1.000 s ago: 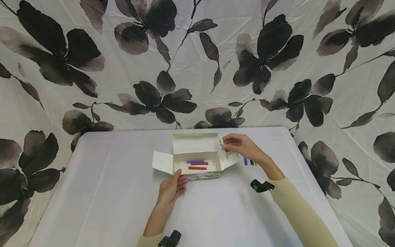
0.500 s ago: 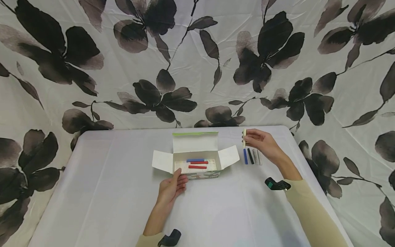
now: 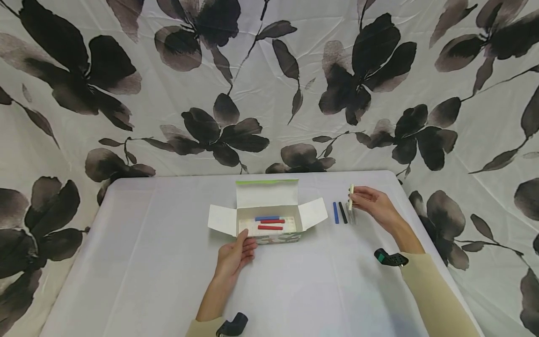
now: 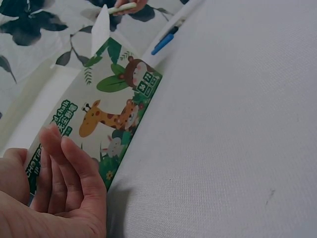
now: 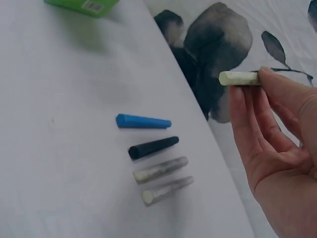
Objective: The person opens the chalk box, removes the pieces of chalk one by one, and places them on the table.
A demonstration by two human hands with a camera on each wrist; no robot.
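Note:
An opened cardboard chalk box (image 3: 280, 239) with animal pictures stands near the middle of the table, flaps spread. My left hand (image 3: 231, 258) holds its front left corner, thumb at the rim and fingers along the printed front (image 4: 106, 119). Inside lie a blue chalk stick (image 3: 267, 218) and two red chalk sticks (image 3: 270, 228) on a pale layer. Between thumb and fingers, my right hand (image 3: 376, 206) pinches a pale yellow chalk stick (image 5: 237, 78), held above the table. Below it are a blue chalk stick (image 5: 143, 121), a black one (image 5: 153, 148) and two greyish ones (image 5: 161, 169) with pale ends.
The white-covered table (image 3: 139, 262) ends at a hanging cloth (image 3: 269, 84) with dark flowers behind it. The box's side flap (image 3: 313, 214) sticks out toward the row of chalk. Each wrist wears a black device (image 3: 390, 258).
My right hand has moved right with the pale chalk stick, from beside the box's right flap to over the row's right end. My left hand has stayed at the box.

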